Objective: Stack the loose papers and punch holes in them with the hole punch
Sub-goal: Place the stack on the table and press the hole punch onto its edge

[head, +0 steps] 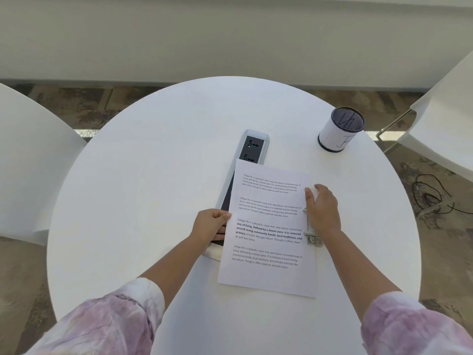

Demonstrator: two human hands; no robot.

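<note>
A stack of white printed papers (268, 226) lies on the round white table (153, 201), partly over a built-in socket strip. My left hand (211, 224) pinches the stack's left edge, thumb on top. At the right edge sits a pale metal hole punch (312, 238), with the paper's edge running into it. My right hand (323, 208) lies on top of the punch, palm down with fingers extended, hiding most of it.
A grey socket strip (256, 147) is set into the table's middle, half covered by the papers. A mesh pen cup with a white wrap (340, 129) stands at the back right. White chairs flank the table left (25, 162) and right (448, 119). Black cables (432, 193) lie on the floor.
</note>
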